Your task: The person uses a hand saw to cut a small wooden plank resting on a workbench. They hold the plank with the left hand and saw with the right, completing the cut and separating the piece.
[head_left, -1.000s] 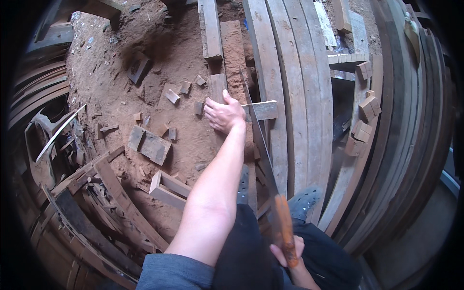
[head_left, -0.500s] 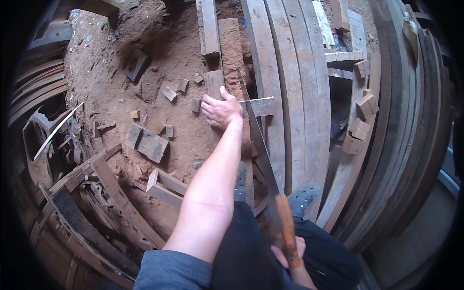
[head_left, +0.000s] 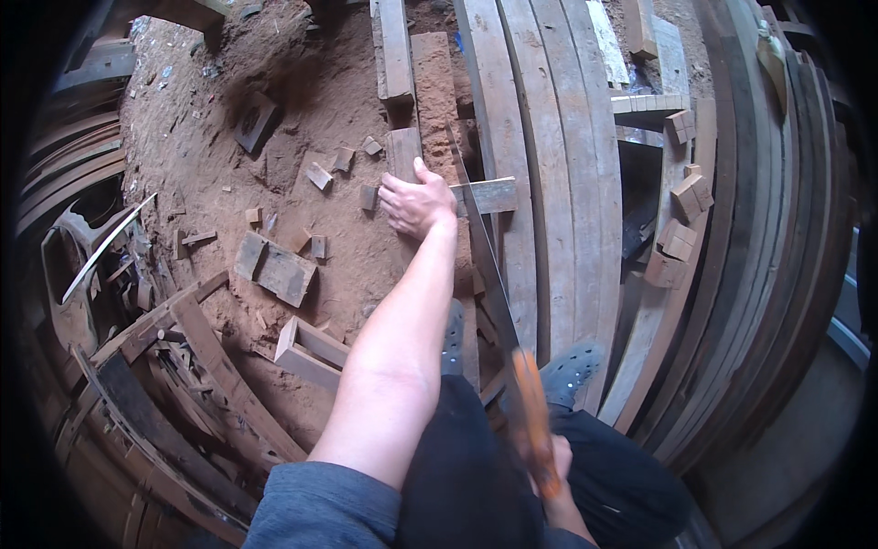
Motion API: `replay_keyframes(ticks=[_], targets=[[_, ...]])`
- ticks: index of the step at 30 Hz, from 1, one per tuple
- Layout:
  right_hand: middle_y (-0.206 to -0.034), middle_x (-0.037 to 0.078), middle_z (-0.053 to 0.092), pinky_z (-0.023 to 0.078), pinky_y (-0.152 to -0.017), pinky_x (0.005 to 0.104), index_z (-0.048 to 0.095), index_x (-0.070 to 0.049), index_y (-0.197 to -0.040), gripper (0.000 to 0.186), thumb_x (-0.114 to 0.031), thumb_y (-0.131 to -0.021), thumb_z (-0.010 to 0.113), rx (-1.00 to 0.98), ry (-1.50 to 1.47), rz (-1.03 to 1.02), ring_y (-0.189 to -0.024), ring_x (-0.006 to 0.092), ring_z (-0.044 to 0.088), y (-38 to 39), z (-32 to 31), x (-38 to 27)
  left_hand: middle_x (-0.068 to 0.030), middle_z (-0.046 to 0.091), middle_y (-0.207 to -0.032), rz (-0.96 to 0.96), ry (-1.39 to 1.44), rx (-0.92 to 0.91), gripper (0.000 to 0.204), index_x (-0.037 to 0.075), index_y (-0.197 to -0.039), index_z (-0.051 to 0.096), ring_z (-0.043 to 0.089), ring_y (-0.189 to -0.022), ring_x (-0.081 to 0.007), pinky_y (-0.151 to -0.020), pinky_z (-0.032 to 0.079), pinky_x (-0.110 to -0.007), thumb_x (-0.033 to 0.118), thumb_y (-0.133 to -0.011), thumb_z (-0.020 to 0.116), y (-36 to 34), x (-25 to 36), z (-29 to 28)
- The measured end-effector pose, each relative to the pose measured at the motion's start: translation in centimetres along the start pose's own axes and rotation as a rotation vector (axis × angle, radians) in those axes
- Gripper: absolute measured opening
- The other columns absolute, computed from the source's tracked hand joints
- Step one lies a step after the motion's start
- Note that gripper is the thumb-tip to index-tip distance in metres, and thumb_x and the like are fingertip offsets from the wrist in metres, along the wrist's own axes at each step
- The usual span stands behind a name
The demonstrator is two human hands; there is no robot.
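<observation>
My left hand (head_left: 419,203) bears down on a short wooden strip (head_left: 492,195), fingers bent over it and thumb pointing away from me. The strip lies crosswise, its right end resting on a long plank. Under the hand is an upright-grained wooden beam (head_left: 402,146). My right hand (head_left: 554,462), low in the picture and partly blurred, is closed round the orange wooden handle of a handsaw (head_left: 529,389). Its long blade (head_left: 489,256) crosses the strip just right of my left hand. How deep the teeth sit in the wood cannot be seen.
Long planks (head_left: 576,183) lie side by side to the right, with small cut blocks (head_left: 678,240) on a narrow board beyond. Offcuts (head_left: 318,177) and a wider board piece (head_left: 283,274) are scattered on reddish sawdust. Stacked scrap wood (head_left: 219,366) crowds the lower left.
The saw and my right hand have shifted slightly forward, away from me. My left hand stays in place on the strip.
</observation>
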State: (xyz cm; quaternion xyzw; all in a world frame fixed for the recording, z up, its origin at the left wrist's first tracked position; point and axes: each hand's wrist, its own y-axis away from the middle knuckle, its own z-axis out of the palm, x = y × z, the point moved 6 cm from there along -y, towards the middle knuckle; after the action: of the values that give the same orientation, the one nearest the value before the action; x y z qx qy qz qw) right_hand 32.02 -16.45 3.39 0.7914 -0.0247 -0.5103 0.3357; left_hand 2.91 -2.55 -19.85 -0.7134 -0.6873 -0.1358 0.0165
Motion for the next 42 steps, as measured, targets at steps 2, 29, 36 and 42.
replay_keyframes(ticks=[2, 29, 36, 42], targets=[[-0.054, 0.007, 0.05, 0.042, -0.046, 0.0305, 0.054, -0.006, -0.064, 0.016, -0.007, -0.059, 0.07, 0.03, -0.162, 0.159, -0.046, 0.0238, 0.055, -0.3, 0.4, 1.5, -0.0154, 0.054, -0.11, -0.009, -0.001, 0.001, 0.056, 0.001, -0.116, 0.049, 0.052, -0.108, -0.0308, -0.089, 0.041, -0.045, 0.048, -0.084, 0.055, 0.1, -0.1, 0.0], [-0.055, 0.008, 0.05, 0.042, -0.046, 0.0315, 0.052, -0.007, -0.064, 0.021, -0.002, -0.06, 0.072, -0.117, 0.087, 0.026, -0.048, 0.0251, 0.056, -1.8, 1.1, -0.9, -0.0158, 0.054, -0.114, -0.038, 0.014, -0.059, 0.057, 0.002, -0.117, 0.049, 0.049, -0.112, -0.0321, -0.091, 0.039, -0.048, 0.049, -0.084, 0.054, 0.0, -0.1, 0.1], [-0.062, 0.006, 0.056, 0.043, -0.049, 0.0288, 0.058, -0.003, -0.076, 0.019, -0.009, -0.064, 0.07, -0.151, 0.138, -0.048, -0.048, 0.019, 0.056, 2.1, -2.2, -4.9, -0.0158, 0.054, -0.113, -0.027, 0.018, -0.046, 0.057, 0.002, -0.117, 0.05, 0.05, -0.111, -0.032, -0.091, 0.04, -0.047, 0.049, -0.084, 0.055, -0.1, 0.0, 0.0], [-0.057, 0.007, 0.05, 0.042, -0.046, 0.0312, 0.052, -0.007, -0.064, 0.018, -0.001, -0.06, 0.068, -0.151, 0.33, -0.073, -0.046, 0.0246, 0.054, -1.8, 0.2, -1.9, -0.0159, 0.054, -0.114, -0.027, 0.023, -0.044, 0.057, 0.002, -0.117, 0.05, 0.05, -0.111, -0.0317, -0.091, 0.04, -0.047, 0.048, -0.084, 0.055, -0.1, 0.0, 0.2]])
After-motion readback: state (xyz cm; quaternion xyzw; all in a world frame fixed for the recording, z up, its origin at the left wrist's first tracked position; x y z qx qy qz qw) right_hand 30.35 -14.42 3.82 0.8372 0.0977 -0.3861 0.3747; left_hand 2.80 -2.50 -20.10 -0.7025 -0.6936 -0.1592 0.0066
